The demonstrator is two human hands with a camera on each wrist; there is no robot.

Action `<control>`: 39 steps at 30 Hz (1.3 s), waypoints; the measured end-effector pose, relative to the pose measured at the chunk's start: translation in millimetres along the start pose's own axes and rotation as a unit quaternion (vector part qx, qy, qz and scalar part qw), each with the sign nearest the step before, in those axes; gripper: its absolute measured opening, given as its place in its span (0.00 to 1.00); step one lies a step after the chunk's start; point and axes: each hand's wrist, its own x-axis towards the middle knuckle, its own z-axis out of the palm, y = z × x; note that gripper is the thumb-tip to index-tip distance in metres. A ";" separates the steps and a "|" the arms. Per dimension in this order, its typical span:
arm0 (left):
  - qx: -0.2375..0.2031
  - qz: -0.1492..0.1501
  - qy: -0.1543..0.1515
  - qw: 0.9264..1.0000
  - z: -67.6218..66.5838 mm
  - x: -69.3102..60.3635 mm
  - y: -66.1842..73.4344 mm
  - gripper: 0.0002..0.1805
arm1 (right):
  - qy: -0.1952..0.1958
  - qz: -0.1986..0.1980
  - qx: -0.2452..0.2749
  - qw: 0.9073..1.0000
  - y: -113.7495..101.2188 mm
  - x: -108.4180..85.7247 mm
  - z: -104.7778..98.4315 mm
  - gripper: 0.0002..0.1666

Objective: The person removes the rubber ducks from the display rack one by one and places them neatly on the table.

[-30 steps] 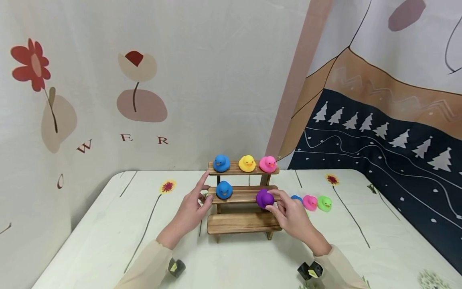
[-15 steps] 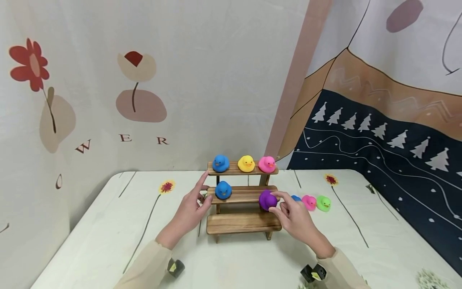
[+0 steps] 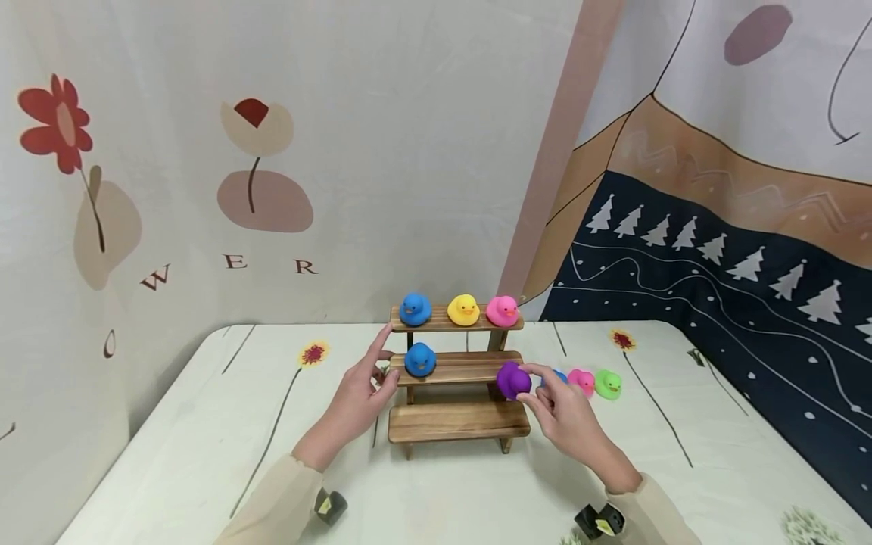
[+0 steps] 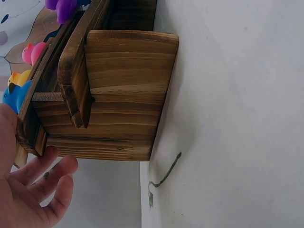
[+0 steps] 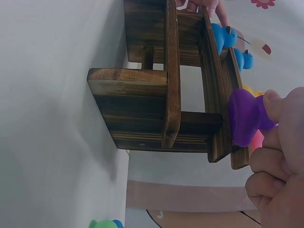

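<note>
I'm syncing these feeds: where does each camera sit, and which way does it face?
Head: worn on the head, facing forward and down at the wooden stand; left hand, right hand and sleeves show.
Left wrist: on that wrist, facing the wooden stand's left end; the left hand shows.
Right wrist: on that wrist, facing its right end; the right hand, pinching the purple duck, shows, plus some left fingers.
Both wrist views share the wooden stand and purple duck.

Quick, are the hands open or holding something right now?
Left hand: open, at the left end of the wooden stand.
Right hand: closed, pinching the purple duck.
</note>
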 end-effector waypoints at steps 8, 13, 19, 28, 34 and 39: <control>0.006 0.000 0.000 1.000 0.4 0.1 -0.5 0.40 | 0.006 0.002 -0.011 1.000 1.0 -2.3 -2.6 0.23; 0.008 0.001 0.000 1.000 1.2 0.4 -1.0 0.40 | 0.013 -0.006 -0.007 1.000 3.0 -4.6 -4.7 0.22; 0.014 -0.001 0.001 1.000 1.0 0.5 0.2 0.40 | 0.030 -0.024 -0.011 0.999 6.7 -7.3 -7.8 0.23; 0.012 -0.006 -0.002 1.000 0.3 0.1 -0.2 0.40 | 0.032 -0.004 -0.017 0.999 7.7 -8.4 -12.1 0.21; 0.007 -0.006 -0.003 1.000 0.0 0.0 0.0 0.40 | 0.037 0.001 -0.023 0.999 9.6 -11.0 -16.2 0.21; 0.007 -0.002 0.000 1.000 0.1 0.5 -0.2 0.40 | 0.034 0.007 -0.022 0.999 11.7 -11.9 -17.8 0.21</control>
